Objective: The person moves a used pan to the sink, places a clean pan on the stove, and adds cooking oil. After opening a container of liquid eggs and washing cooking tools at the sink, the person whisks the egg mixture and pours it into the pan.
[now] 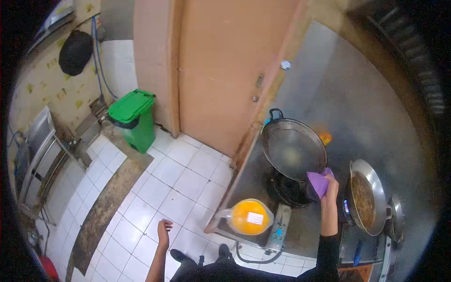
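My right hand is closed around a folded purple cloth at the near rim of a dark wok. The cloth hides the part of the wok beneath it. A little cloudy liquid or residue shows in the wok's bottom, and its far loop handle stands free. The wok sits over or just above a blackened gas burner; I cannot tell whether they touch. My left hand hangs low over the floor, fingers loosely bent, with nothing in it. Nearer me stands a clear jug of orange-yellow contents.
To the right, a second wok with brown contents sits by a blue flame, a metal lid or pan beside it. A hose loops at the counter's front. A green bin stands left of the closed door.
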The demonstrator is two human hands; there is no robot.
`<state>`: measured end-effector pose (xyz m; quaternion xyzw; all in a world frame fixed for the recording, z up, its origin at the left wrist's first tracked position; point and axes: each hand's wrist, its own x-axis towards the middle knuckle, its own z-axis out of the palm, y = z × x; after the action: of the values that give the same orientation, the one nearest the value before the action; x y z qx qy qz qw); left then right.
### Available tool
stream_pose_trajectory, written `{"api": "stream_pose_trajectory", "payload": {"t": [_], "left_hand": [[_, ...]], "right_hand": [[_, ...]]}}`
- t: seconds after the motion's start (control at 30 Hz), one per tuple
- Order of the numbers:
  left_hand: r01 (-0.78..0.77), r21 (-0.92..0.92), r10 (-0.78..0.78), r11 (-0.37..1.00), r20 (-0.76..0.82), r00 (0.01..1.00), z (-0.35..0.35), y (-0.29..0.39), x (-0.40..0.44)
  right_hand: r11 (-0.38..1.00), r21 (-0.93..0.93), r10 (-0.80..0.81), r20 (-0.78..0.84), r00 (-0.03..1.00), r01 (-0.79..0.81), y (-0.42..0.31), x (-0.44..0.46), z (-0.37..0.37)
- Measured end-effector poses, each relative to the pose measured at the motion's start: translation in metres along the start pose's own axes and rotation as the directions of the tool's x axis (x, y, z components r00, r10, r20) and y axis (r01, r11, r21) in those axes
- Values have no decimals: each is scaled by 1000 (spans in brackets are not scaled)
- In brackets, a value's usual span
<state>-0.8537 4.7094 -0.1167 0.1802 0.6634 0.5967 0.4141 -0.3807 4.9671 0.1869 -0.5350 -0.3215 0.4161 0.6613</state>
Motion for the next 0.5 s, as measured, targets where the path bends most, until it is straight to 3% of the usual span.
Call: {"api": "stream_pose_trajectory", "payload": {"t": [0.07, 0.17, 0.27, 0.3, 0.33, 0.4, 0.5], "left_hand": [[41, 0, -41, 999, -99, 994, -58, -13, -5], [99, 26, -92, 995, -210, 973, -145, -32, -17], [142, 55, -120, 988, -297, 947, -228, -50, -27], [145, 83, -113, 986, -309, 944, -253, -55, -29], [149, 70, -117, 986, -338, 934, -278, -58, -29], [122, 84, -78, 989, -405, 911, -322, -62, -30], [58, 4, -48, 998, -501, 864, -374, -41, -30]], "right_hand": [[1000, -8, 29, 57, 998, -29, -1, -23, 34], [996, -89, 14, 12, 1000, -13, 2, -58, 97], [997, -57, 52, 118, 992, -46, 20, -94, 162], [998, -42, 42, 75, 996, -39, 13, -135, 204], [998, -46, 54, 105, 993, -49, 24, -145, 226], [998, -57, 43, 367, 929, -23, 48, -164, 268], [983, -70, 183, 412, 893, -169, 79, -217, 357]]}}
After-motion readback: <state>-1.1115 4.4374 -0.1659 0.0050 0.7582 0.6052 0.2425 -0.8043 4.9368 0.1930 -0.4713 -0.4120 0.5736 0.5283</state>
